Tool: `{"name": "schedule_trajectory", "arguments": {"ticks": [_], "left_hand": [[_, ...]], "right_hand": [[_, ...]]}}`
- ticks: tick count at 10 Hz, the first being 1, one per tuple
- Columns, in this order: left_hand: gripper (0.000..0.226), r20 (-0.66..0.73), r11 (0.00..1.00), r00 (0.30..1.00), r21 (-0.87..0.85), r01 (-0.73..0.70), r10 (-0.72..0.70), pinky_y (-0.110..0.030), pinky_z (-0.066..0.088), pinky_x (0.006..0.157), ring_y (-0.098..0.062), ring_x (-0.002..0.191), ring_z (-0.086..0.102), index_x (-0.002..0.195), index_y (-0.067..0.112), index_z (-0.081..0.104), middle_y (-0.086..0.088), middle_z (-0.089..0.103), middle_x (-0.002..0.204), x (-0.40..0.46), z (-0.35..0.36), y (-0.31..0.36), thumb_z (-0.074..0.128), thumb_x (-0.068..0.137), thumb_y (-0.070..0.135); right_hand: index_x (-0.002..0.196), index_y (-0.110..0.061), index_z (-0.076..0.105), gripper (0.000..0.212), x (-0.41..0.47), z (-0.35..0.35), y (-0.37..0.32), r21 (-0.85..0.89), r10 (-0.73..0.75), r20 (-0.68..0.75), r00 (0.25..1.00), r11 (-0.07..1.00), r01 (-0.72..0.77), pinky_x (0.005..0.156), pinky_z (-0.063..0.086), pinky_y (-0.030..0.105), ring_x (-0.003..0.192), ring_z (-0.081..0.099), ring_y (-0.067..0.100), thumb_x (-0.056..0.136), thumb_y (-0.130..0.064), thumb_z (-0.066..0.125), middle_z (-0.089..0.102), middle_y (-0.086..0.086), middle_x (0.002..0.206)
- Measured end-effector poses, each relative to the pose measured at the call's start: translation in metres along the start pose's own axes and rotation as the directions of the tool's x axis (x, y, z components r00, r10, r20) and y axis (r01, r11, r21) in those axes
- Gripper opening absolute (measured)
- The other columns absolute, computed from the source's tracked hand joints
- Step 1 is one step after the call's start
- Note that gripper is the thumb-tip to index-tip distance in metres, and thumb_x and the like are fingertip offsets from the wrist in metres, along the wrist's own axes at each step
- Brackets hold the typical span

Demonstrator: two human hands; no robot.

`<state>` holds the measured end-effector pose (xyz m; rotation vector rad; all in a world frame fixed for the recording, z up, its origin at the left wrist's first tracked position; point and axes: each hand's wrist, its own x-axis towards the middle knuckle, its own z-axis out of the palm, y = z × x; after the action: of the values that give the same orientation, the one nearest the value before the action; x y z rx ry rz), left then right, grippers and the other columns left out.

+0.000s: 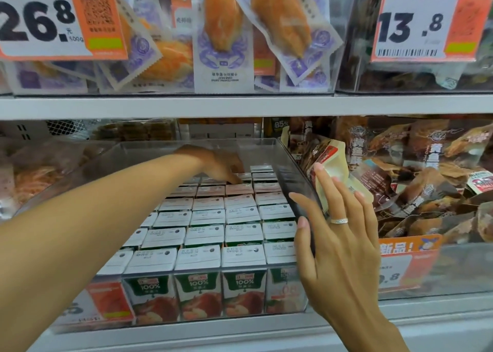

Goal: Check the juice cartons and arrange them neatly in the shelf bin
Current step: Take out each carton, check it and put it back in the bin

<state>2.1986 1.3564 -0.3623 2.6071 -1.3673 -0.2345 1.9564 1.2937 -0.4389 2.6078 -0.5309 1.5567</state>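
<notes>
While the juice cartons (213, 218) pack the clear shelf bin (293, 180) wall to wall, the left hand (221, 164) reaches to twelve o'clock, fingertips touching a rear carton; the right hand (344, 234), fingers spread, rests on the three o'clock wall.

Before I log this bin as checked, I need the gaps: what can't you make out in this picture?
Head view only:
- Left hand fingers: tips hidden behind the hand over the back white-topped juice cartons; grip unclear.
- Printed date codes on carton tops: too small.
- Left carton column: covered by the forearm.
- Clear plastic bin front price label: blurred, partly behind the right hand.
</notes>
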Motion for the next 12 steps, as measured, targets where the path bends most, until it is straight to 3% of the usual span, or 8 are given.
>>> {"name": "schedule_trajectory", "arguments": {"ticks": [2,4,6,7,9,10,11,12], "left_hand": [[0.045,-0.186,0.999,0.983,-0.043,-0.013,0.005,-0.04,0.042,0.106,-0.027,0.126,0.05,0.142,0.018,0.044,-0.007,0.05,0.142,-0.025,-0.008,-0.005,0.052,0.099,0.031],[0.031,-0.607,0.86,0.777,-0.474,-0.188,-0.165,-0.035,0.047,0.094,-0.026,0.118,0.056,0.13,0.014,0.057,-0.01,0.06,0.131,-0.085,-0.008,0.005,0.05,0.101,0.022],[0.023,-0.31,0.533,0.89,-0.841,-0.093,-0.335,-0.016,0.051,0.073,-0.006,0.088,0.061,0.116,0.016,0.06,0.0,0.067,0.105,-0.189,-0.002,0.026,0.054,0.098,0.028],[0.022,-0.198,0.47,0.922,-0.882,-0.021,-0.332,-0.036,0.049,0.099,-0.013,0.108,0.063,0.11,0.021,0.066,-0.001,0.071,0.111,-0.237,0.012,0.03,0.052,0.099,0.034],[0.027,-0.166,0.22,0.893,-0.972,-0.078,-0.417,-0.03,0.056,0.087,-0.017,0.099,0.07,0.113,0.014,0.068,-0.004,0.075,0.101,-0.284,0.035,0.035,0.052,0.099,0.03],[0.033,-0.136,0.13,0.871,-0.988,-0.084,-0.473,-0.038,0.054,0.095,-0.019,0.104,0.069,0.121,0.012,0.062,-0.007,0.073,0.11,-0.289,0.046,0.03,0.06,0.094,0.031],[0.037,-0.1,0.13,0.887,-0.99,-0.046,-0.45,-0.028,0.059,0.083,-0.018,0.101,0.07,0.125,0.01,0.058,-0.006,0.071,0.114,-0.293,0.058,0.027,0.064,0.091,0.025],[0.029,-0.13,0.181,0.887,-0.982,-0.053,-0.442,-0.017,0.057,0.069,-0.015,0.099,0.069,0.121,0.013,0.059,-0.004,0.068,0.116,-0.294,0.064,0.024,0.063,0.093,0.018]], "right_hand": [[0.116,-0.017,0.065,0.038,-0.001,0.0,0.0,0.008,-0.018,0.022,1.0,1.0,0.018,0.117,0.018,0.04,0.136,0.039,0.027,0.095,-0.027,0.036,0.04,0.006,0.152],[0.122,-0.012,0.062,0.034,0.003,-0.019,-0.002,0.021,-0.004,0.199,0.98,1.0,0.0,0.116,0.024,0.046,0.137,0.039,0.031,0.091,-0.022,0.054,0.04,0.01,0.151],[0.119,-0.011,0.064,0.03,0.023,-0.069,-0.04,0.2,0.001,0.357,0.934,0.977,-0.078,0.099,0.041,0.04,0.123,0.049,0.027,0.094,-0.027,0.058,0.059,0.008,0.13],[0.118,-0.018,0.065,0.035,0.032,-0.084,-0.076,0.395,-0.021,0.561,0.828,0.885,-0.245,0.093,0.047,0.036,0.113,0.056,0.016,0.099,-0.039,0.046,0.064,-0.001,0.122],[0.099,-0.022,0.067,0.015,0.016,-0.081,-0.123,0.545,-0.14,0.823,0.551,0.47,-0.694,0.057,0.05,0.014,0.069,0.066,0.002,0.099,-0.029,0.054,0.072,-0.008,0.084],[0.107,-0.012,0.068,0.02,0.003,-0.075,-0.126,0.488,-0.108,0.871,0.479,0.305,-0.818,0.062,0.055,0.018,0.072,0.07,0.005,0.096,-0.026,0.059,0.075,-0.003,0.084],[0.114,-0.006,0.066,0.031,-0.005,-0.066,-0.124,0.462,-0.04,0.882,0.47,0.272,-0.844,0.086,0.058,0.035,0.089,0.072,0.019,0.095,-0.03,0.06,0.076,0.008,0.098],[0.109,-0.011,0.067,0.036,-0.007,-0.062,-0.126,0.427,-0.002,0.896,0.443,0.273,-0.862,0.079,0.059,0.029,0.089,0.073,0.019,0.096,-0.042,0.054,0.076,0.007,0.097]]}}
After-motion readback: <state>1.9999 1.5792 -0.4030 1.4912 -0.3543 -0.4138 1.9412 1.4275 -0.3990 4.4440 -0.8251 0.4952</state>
